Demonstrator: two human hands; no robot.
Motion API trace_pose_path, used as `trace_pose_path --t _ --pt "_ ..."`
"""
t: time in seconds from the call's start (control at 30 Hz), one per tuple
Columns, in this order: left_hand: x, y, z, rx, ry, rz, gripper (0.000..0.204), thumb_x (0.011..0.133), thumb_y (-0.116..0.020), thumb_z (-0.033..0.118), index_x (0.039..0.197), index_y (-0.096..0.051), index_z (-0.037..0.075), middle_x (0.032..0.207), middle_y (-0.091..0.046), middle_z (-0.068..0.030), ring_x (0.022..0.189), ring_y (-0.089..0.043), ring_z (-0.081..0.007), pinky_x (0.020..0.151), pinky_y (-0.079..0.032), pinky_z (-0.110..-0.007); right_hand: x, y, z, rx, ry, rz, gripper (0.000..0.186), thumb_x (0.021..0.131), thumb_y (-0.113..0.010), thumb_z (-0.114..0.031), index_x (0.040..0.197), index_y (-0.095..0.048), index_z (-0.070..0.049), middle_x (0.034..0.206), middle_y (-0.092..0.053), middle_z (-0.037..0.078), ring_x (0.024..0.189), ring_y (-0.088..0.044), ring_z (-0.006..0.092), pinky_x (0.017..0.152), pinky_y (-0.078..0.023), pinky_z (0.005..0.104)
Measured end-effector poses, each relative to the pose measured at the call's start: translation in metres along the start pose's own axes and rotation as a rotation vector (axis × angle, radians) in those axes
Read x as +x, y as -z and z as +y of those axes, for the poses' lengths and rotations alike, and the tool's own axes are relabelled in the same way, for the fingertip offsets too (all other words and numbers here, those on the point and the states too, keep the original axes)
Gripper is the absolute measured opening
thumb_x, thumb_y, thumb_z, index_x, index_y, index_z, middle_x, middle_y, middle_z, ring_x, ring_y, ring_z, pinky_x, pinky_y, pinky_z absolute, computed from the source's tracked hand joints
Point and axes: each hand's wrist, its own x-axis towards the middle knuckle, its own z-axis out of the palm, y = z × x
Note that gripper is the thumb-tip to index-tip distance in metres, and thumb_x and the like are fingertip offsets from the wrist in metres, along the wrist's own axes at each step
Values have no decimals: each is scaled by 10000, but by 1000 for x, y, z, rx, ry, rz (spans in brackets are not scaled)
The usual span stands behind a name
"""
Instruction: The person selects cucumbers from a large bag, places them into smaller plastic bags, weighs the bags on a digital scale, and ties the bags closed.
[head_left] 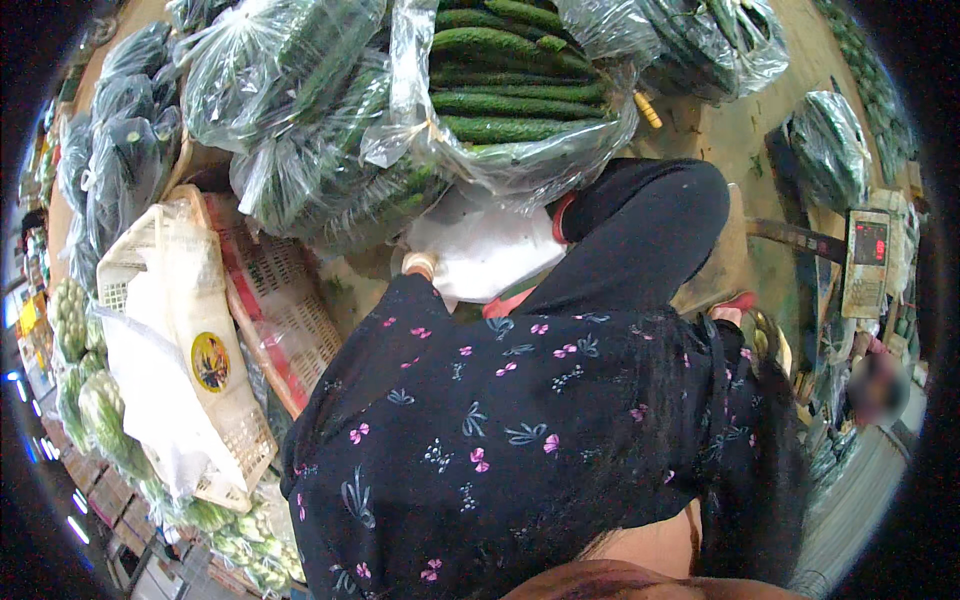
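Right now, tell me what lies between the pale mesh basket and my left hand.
In the head view, a red-sided mesh crate lies there, then a strip of floor before your left hand.

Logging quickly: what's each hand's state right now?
Left hand: at the white sheet; grip can't be told.
Right hand: beside something red; open or closed, can't be told.

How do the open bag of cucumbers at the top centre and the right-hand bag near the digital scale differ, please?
The open bag has its mouth spread wide, baring neatly stacked cucumbers, whereas the right-hand bag has plastic covering its contents. The open bag also looks larger in this view than the right-hand bag, which lies near the digital scale. Both are clear plastic with dark green contents.
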Motion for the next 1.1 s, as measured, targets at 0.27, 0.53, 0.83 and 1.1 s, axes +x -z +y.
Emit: trace_pose_path --t 0.27,0.53,0.83,1.1 --pt "-23 20 12 -728 -192 49 379 764 -618 223 1065 -592 -7 1035 -637 -187 991 -599 -301 822 -453 -348 37 -13 -145 16 298 -12 328 863 -567 -47 1184 -544 15 1126 -606 86 999 -561 132 891 -423 245" --pt "-200 143 95 -911 -897 -59 217 855 -589 164 1021 -633 31 961 -629 -36 872 -553 -149 818 -438 -284 18 -78 -276 150 604 -465 297 858 -547 -34 1149 -563 22 1119 -616 104 1023 -579 168 911 -432 276" --pt "-348 215 136 -1090 -897 -216 285 849 -632 225 1034 -599 10 919 -599 -10 830 -533 -86 739 -427 -231 -1 -179 -311 -147 653 -709 366 843 -598 -262 1093 -602 6 1033 -646 127 943 -602 193 851 -450 286" --pt "-367 217 149 -1155 -891 -252 390 812 -673 247 1079 -569 -18 976 -625 -43 843 -577 -112 751 -459 -251 2 -229 -285 268 508 -815 181 828 -629 -194 848 -615 -15 732 -619 39 677 -547 111 626 -449 262"
